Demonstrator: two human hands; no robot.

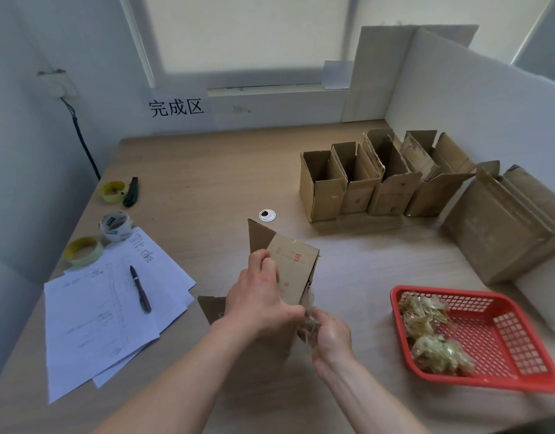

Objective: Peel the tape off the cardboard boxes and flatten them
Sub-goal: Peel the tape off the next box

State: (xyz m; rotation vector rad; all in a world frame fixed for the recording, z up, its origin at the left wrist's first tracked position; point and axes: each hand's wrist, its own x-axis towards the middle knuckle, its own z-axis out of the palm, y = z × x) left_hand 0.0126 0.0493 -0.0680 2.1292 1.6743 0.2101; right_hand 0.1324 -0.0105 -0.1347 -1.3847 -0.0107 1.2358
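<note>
A white sign (177, 108) on the back wall reads 完成区 in black characters. At the left edge of the pale wooden tabletop (207, 170) lie a yellow-cored tape roll (114, 192) touching a dark box cutter (131, 192), then a white tape roll with green print (116, 226) too blurred to read, and a second yellow-cored roll (83, 251). Beside them spreads a stack of white printed sheets (97, 324), their writing too small to read, with a black pen (140, 289) lying on top.

At the centre stands the brown cardboard box with red printing (296, 270); its red marks are not legible. The left hand (260, 299) holds it from above, fingers curled over its upper edge, so this grip is closed round the box. Just to its right, the right hand (331, 336) pinches a crumpled strip of clear tape (309, 321) at the box's near corner, its grip closed on the tape. A round white cable grommet (267, 215) sits behind the box.

Further right, a row of four open brown cartons (363, 186) stands side by side, then a larger brown carton (507, 227) against the white partition (476, 98). Nearer, a red plastic mesh basket (520, 380) holds wads of peeled tape (432, 333).
</note>
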